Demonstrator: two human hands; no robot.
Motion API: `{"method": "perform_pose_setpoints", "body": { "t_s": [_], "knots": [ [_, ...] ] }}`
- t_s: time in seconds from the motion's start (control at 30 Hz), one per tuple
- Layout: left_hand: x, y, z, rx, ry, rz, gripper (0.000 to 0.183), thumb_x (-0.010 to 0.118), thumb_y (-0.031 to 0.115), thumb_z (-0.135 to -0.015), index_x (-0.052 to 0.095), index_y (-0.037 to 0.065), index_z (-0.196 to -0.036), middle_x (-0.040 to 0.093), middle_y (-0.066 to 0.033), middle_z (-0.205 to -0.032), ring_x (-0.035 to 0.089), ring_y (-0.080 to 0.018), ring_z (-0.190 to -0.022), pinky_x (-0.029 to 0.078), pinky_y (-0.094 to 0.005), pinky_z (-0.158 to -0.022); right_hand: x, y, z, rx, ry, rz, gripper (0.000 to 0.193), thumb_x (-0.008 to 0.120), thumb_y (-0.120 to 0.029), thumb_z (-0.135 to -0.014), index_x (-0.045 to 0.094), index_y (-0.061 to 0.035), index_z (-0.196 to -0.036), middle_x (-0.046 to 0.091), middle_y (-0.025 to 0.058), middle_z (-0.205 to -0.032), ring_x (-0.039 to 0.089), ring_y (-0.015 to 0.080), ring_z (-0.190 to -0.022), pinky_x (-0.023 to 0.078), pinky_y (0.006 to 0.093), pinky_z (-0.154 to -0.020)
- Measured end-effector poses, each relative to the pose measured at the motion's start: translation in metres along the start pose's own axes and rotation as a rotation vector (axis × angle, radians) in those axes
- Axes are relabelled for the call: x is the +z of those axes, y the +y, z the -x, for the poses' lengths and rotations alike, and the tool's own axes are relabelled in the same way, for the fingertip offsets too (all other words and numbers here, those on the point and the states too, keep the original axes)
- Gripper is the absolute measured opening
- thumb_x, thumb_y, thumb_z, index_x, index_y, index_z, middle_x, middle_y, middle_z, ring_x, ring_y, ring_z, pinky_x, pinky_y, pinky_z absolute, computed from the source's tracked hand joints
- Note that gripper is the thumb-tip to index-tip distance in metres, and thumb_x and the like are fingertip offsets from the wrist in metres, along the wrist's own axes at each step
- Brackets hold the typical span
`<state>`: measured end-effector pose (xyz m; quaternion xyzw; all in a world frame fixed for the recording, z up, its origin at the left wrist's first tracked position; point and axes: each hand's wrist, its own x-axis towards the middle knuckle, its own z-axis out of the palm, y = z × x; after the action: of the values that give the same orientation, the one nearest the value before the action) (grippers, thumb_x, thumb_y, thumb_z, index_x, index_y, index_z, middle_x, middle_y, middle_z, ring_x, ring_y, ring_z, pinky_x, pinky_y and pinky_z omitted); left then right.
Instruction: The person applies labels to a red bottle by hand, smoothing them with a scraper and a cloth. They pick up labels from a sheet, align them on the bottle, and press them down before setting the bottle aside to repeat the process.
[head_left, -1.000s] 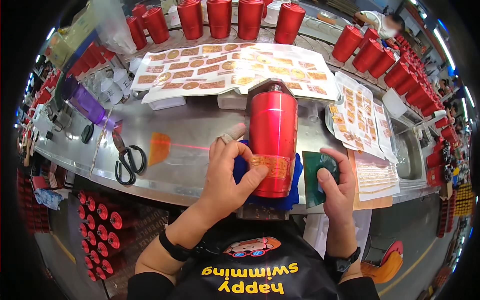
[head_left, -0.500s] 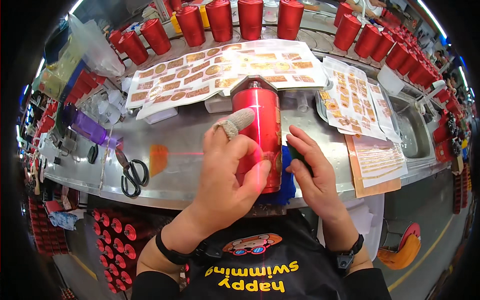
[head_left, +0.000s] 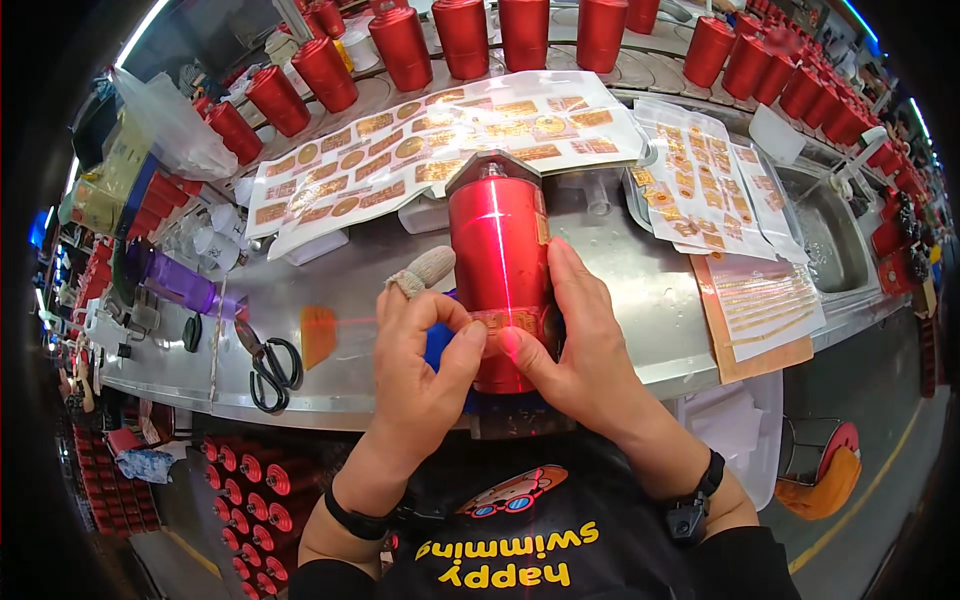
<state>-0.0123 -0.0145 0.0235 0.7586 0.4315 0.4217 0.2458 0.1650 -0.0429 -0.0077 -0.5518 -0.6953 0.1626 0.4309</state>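
Observation:
A red cylindrical bottle [head_left: 490,245] lies in front of me, its far end against a dark angular holder [head_left: 492,160]. A thin red light line runs along it. My left hand [head_left: 420,355], with a pale knitted cover on one raised finger, pinches thumb and forefinger at the left end of a small gold-and-red sticker [head_left: 518,320] on the bottle's near part. The thumb of my right hand [head_left: 590,345] presses by the sticker's lower edge, while its fingers lie along the bottle's right side. Blue cloth [head_left: 437,345] shows beside and under the bottle.
Sheets of gold stickers [head_left: 350,175] lie beyond the bottle, with more sheets [head_left: 700,180] at right. Black-handled scissors [head_left: 270,365] and a purple bottle [head_left: 175,280] are at left. Red bottles [head_left: 405,48] stand along the back. A sink [head_left: 835,235] is far right.
My right hand has moved in from beside the bottle to grip it and press by the sticker. The left hand has shifted left and lower; the bottle is turned, showing the sticker on top.

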Motion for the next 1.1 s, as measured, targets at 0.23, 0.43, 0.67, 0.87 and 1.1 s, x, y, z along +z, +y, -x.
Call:
{"method": "perform_pose_setpoints", "body": {
  "t_s": [0.23, 0.43, 0.67, 0.87, 1.1],
  "knots": [
    [-0.001, -0.005, 0.001, -0.029, -0.019, -0.005, 0.014, 0.061, 0.014, -0.086, 0.058, 0.001, -0.082, 0.056, -0.0104, -0.094, 0.05, -0.0188, -0.094, 0.036, -0.0316, -0.09, 0.002, 0.002, 0.0, -0.009, 0.011, -0.01, 0.077, 0.067, -0.028, -0.087, 0.03, 0.0154, -0.14, 0.036, 0.0359, -0.14, 0.039, 0.0477, -0.126, 0.034, 0.0489, -0.107],
    [-0.002, -0.004, 0.001, -0.085, -0.041, -0.012, 0.014, 0.06, 0.014, -0.086, 0.057, 0.001, -0.082, 0.056, -0.0097, -0.092, 0.05, -0.0181, -0.091, 0.038, -0.0299, -0.087, 0.001, 0.003, 0.0, -0.018, 0.003, -0.003, 0.076, 0.066, -0.029, -0.088, 0.031, 0.0154, -0.139, 0.036, 0.0355, -0.14, 0.04, 0.0475, -0.126, 0.034, 0.0493, -0.107],
    [-0.001, -0.006, 0.003, -0.027, -0.016, -0.004, 0.013, 0.061, 0.013, -0.085, 0.057, 0.001, -0.081, 0.056, -0.0094, -0.091, 0.05, -0.0177, -0.09, 0.038, -0.0301, -0.086, 0.004, -0.002, 0.0, -0.003, 0.027, 0.009, 0.079, 0.067, -0.031, -0.087, 0.03, 0.016, -0.139, 0.036, 0.0354, -0.14, 0.039, 0.0476, -0.126, 0.033, 0.0492, -0.108],
    [0.001, -0.008, 0.003, -0.008, -0.01, -0.013, 0.013, 0.06, 0.012, -0.085, 0.056, 0.001, -0.081, 0.055, -0.0111, -0.095, 0.05, -0.0178, -0.091, 0.038, -0.0303, -0.087, 0.006, -0.002, -0.001, -0.002, 0.031, 0.036, 0.08, 0.067, -0.029, -0.086, 0.028, 0.0166, -0.14, 0.036, 0.0358, -0.14, 0.038, 0.0481, -0.127, 0.032, 0.0495, -0.108],
    [0.004, -0.013, 0.004, -0.007, 0.037, 0.05, 0.012, 0.064, 0.01, -0.081, 0.055, 0.003, -0.08, 0.051, -0.0121, -0.082, 0.048, -0.0292, -0.083, 0.038, -0.0379, -0.077, 0.005, -0.001, -0.001, 0.007, 0.02, 0.023, 0.078, 0.066, -0.028, -0.088, 0.029, 0.0167, -0.139, 0.036, 0.0359, -0.14, 0.037, 0.048, -0.128, 0.033, 0.0492, -0.108]
  ]
}}
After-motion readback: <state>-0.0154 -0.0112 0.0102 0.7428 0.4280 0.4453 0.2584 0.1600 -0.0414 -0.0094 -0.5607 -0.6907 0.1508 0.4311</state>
